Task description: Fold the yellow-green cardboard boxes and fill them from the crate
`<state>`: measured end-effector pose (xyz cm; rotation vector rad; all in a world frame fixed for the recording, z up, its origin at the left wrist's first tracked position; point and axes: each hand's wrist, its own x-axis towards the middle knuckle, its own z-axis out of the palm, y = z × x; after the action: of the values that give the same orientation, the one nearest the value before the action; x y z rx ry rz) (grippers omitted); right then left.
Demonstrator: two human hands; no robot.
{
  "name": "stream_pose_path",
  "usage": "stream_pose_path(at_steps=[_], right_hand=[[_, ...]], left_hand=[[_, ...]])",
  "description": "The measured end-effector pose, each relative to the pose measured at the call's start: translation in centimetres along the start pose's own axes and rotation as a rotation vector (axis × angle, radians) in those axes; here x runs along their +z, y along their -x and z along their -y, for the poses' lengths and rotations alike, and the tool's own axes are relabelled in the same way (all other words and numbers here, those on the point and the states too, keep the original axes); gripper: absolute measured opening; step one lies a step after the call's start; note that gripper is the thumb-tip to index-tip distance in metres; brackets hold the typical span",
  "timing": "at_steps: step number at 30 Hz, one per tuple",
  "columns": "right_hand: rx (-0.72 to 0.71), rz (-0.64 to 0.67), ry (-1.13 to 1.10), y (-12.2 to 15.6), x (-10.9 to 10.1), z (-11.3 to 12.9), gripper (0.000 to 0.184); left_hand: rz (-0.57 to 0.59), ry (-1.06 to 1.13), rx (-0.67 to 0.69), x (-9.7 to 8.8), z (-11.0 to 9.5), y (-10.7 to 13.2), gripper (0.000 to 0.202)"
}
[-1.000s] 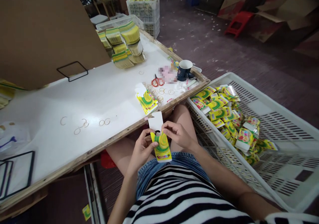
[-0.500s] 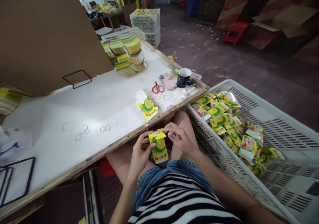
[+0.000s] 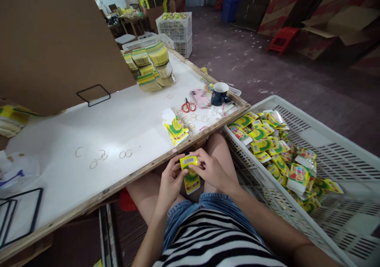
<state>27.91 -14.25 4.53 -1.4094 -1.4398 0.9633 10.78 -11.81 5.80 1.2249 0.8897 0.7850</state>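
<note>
Over my lap, both hands are on a small yellow and green carton (image 3: pixel 192 183) whose top flap carries a barcode. My left hand (image 3: pixel 171 180) grips its left side, thumb on the front face. My right hand (image 3: pixel 211 168) pinches the upper right, with the thumb across the front near the flap; some fingers behind the carton are hidden. Just beyond, on the white table (image 3: pixel 68 128), lies a small pile of flat yellow cartons (image 3: pixel 175 129). To my right a white plastic crate (image 3: pixel 335 148) holds many similar cartons (image 3: pixel 261 131).
Red-handled scissors (image 3: pixel 189 106), a dark mug (image 3: pixel 219 94) and scattered rubber bands (image 3: pixel 126 154) lie on the table. Stacked bundles of flat cartons (image 3: pixel 152 67) stand at its far end. A large brown board (image 3: pixel 59 41) rises at the left. A red stool (image 3: pixel 282 40) stands on the floor.
My right hand has moved in from the flap's edge to grip the carton's upper right. The flap now faces me more fully, showing its barcode. My left hand keeps its hold.
</note>
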Motion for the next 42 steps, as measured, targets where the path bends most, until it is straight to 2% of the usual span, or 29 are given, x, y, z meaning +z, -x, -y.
stream_pose_path(at_steps=[4,7,8,9,12,13,14,15,18,20,23,26,29,32,35,37,39,42], right_hand=[[-0.078,-0.067,-0.042,0.5,-0.1,-0.6,0.015],[-0.019,-0.061,-0.189,1.0,-0.5,-1.1,0.021],[0.019,-0.109,-0.25,1.1,-0.8,-1.3,0.023],[0.046,-0.224,-0.309,1.1,-1.3,-1.5,0.024],[-0.006,-0.79,-0.519,0.9,-3.2,-2.3,0.029],[-0.032,-0.912,-0.596,0.6,-3.7,-2.6,0.031],[-0.029,-0.946,-0.655,0.3,-3.9,-2.9,0.033],[0.002,-0.908,-0.686,-0.1,-3.9,-3.2,0.035],[0.134,-0.664,-0.619,-2.0,-2.4,-3.8,0.03],[0.106,-0.604,-0.463,-4.1,-0.8,-4.1,0.019],[0.031,-0.544,-0.081,-8.3,1.1,-4.2,0.016],[0.084,-0.399,0.314,-12.1,2.4,-4.0,0.023],[0.153,-0.333,0.457,-14.1,3.3,-3.8,0.026],[0.112,-0.378,0.334,-14.1,3.8,-3.6,0.019],[0.062,-0.452,-0.068,-12.6,3.9,-3.2,0.014],[0.066,-0.444,-0.361,-10.9,3.8,-2.7,0.022],[0.1,-0.379,-0.581,-9.0,3.9,-2.2,0.032],[0.164,-0.306,-0.756,-6.2,4.0,-1.4,0.039]], left_hand=[[0.025,0.065,-0.04,0.8,0.2,0.1,0.045],[0.018,0.051,-0.034,1.5,0.3,-0.2,0.046],[0.01,0.02,-0.007,1.6,0.2,-0.5,0.046],[-0.003,-0.025,0.034,1.4,0.1,-1.0,0.046],[-0.108,-0.241,0.221,-0.1,0.1,-3.7,0.04],[-0.161,-0.346,0.283,-0.9,0.2,-4.8,0.038],[-0.215,-0.468,0.339,-1.6,0.4,-6.0,0.035],[-0.228,-0.589,0.365,-2.4,0.7,-7.2,0.034],[-0.214,-0.797,0.35,-3.8,2.1,-10.1,0.035],[-0.175,-0.86,0.309,-4.1,3.2,-11.1,0.034],[-0.147,-0.912,0.277,-4.3,4.3,-11.5,0.036],[-0.138,-0.915,0.278,-4.5,4.5,-11.3,0.036],[-0.148,-0.859,0.278,-4.7,4.3,-11.1,0.034],[-0.159,-0.758,0.263,-4.9,4.0,-11.1,0.033],[-0.25,-0.486,0.266,-5.1,3.7,-10.8,0.044],[-0.288,-0.226,0.25,-4.9,3.3,-10.3,0.054],[-0.222,-0.006,0.194,-4.4,2.7,-9.4,0.056],[-0.053,0.185,0.109,-3.0,1.7,-7.8,0.052]])
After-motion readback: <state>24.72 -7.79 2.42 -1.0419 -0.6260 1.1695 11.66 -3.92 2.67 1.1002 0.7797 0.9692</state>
